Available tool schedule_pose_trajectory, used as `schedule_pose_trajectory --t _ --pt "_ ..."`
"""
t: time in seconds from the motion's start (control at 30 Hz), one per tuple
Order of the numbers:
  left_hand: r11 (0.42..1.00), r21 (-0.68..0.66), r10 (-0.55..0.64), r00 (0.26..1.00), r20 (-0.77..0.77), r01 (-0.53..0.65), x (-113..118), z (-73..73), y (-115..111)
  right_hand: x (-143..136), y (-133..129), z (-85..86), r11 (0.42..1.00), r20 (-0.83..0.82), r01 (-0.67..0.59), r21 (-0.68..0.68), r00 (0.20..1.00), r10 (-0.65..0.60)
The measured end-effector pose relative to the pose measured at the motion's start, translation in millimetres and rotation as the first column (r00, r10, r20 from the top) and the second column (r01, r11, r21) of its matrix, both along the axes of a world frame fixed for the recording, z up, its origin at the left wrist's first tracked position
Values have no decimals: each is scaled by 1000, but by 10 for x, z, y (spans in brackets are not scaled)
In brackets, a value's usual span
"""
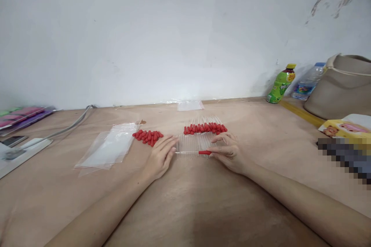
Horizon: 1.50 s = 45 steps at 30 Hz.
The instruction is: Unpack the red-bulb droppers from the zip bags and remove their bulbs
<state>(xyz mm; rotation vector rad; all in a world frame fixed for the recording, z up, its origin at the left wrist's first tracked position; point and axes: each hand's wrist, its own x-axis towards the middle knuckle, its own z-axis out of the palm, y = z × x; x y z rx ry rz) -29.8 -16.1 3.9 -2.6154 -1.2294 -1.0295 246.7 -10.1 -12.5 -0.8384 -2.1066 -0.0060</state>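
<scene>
Level between my two hands lies a dropper, a thin clear tube point(188, 152) with a red rubber bulb point(204, 153) on its right end. My left hand point(160, 157) pinches the tube's left end. The fingers of my right hand point(230, 153) are closed on the red bulb. Just behind and under the dropper, a row of clear tubes point(188, 142) without bulbs rests side by side on the table. Beyond them is a row of droppers with red bulbs point(206, 127), their tubes pointing away. Loose red bulbs point(147, 136) lie in a pile beyond my left hand, which partly hides them.
Clear plastic bags point(111, 146) lie at the left, and another bag point(189, 105) sits by the wall. A grey cable point(72, 123) crosses the far left. A green bottle point(281, 84), a water bottle point(308, 81), a beige bin point(339, 92) and a yellow packet point(348, 129) stand right.
</scene>
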Motion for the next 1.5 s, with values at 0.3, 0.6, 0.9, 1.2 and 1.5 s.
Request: schedule_pose_trajectory --t 0.3,0.6,0.9,1.2,1.5 --pt "917 304 -189 952 -242 260 209 -14 -54 -113 -65 63 997 23 -34 71 999 33" --pt "910 320 -187 949 -255 265 269 -20 -108 -376 -223 149 969 153 -17 245 988 -21" --pt "883 310 -297 931 -212 352 284 -4 -173 -361 -222 67 931 217 -171 322 971 103" --pt "896 265 -328 933 -146 356 266 -23 -175 -282 -175 35 884 246 -241 400 958 149" --pt "898 231 -354 926 -128 375 242 -57 -179 -218 -206 114 851 323 -260 456 940 115"
